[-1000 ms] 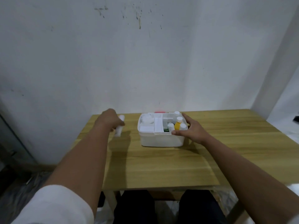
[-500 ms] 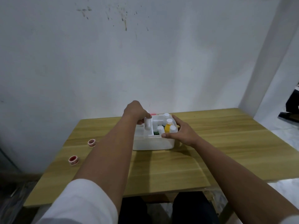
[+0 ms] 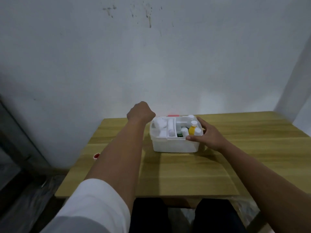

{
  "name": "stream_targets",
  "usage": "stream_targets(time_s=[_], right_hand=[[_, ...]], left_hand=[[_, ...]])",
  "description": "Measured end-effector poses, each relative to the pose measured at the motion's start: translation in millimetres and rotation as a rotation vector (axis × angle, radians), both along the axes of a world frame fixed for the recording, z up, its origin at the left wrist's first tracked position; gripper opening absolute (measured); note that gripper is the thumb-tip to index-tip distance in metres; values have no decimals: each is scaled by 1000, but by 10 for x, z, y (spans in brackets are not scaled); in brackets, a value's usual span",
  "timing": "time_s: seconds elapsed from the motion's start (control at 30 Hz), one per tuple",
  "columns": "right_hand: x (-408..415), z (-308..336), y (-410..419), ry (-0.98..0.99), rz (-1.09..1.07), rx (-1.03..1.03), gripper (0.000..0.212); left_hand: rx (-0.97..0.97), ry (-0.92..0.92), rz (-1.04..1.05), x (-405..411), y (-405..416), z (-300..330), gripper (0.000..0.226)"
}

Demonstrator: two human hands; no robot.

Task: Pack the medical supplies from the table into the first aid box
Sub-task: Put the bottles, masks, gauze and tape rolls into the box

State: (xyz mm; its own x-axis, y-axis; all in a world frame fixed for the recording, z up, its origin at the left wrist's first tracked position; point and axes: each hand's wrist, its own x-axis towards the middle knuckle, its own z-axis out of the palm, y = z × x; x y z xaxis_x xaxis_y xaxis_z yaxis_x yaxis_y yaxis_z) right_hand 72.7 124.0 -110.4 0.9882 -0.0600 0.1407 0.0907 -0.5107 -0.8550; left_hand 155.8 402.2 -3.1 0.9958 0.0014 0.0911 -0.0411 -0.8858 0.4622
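Observation:
The white first aid box (image 3: 175, 145) stands open on the wooden table (image 3: 185, 174), near the wall. A white roll (image 3: 171, 129) lies in its narrow middle slot, with more white rolls (image 3: 159, 123) in the left part. A yellow bottle (image 3: 191, 130) and white-capped bottles (image 3: 193, 122) stand in the right part. My left hand (image 3: 140, 112) is curled into a fist at the box's back left corner, and I see nothing in it. My right hand (image 3: 207, 134) grips the box's right front rim, thumb on the edge.
A small red-and-white tape roll (image 3: 96, 155) lies at the table's left edge, partly behind my left forearm. Something red (image 3: 173, 115) shows just behind the box. The white wall runs close behind the table. My legs are under the front edge.
My left hand carried the white roll from the table's left side over the box. The roll now lies in the middle slot, out of my hand. My right hand stayed on the box.

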Motion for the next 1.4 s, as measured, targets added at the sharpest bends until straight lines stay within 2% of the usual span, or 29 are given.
stream_targets(time_s=[0.17,0.33,0.5,0.7,0.93,1.07,1.13,1.23,1.27,1.33,1.4], right_hand=[[-25,19,32,-21,16,17,125],[-86,63,81,-16,7,35,144],[-111,78,104,-17,4,26,146],[-130,103,113,-30,7,25,144],[-148,106,137,-35,10,51,143],[-133,95,108,-9,24,24,129],[-112,85,80,-4,27,28,128],[-118,105,85,-18,50,33,118],[-125,110,93,-25,59,31,113],[-131,112,104,-33,67,37,105],[-129,112,110,-32,59,51,98]], left_hand=[[122,55,187,-93,1012,-144,12],[102,158,283,-368,1789,-573,43],[-29,129,256,-644,2099,-1035,80],[-87,-43,224,-797,2130,-1279,48],[-216,-119,190,-661,1926,-1332,44],[-248,-113,156,-522,1787,-1331,30],[-256,-107,129,-434,1753,-1331,38],[-203,-91,129,-282,1725,-1346,77],[-206,-83,128,-239,1719,-1352,83],[-219,-72,106,-160,1700,-1366,81],[-229,-78,74,-111,1665,-1374,65]])
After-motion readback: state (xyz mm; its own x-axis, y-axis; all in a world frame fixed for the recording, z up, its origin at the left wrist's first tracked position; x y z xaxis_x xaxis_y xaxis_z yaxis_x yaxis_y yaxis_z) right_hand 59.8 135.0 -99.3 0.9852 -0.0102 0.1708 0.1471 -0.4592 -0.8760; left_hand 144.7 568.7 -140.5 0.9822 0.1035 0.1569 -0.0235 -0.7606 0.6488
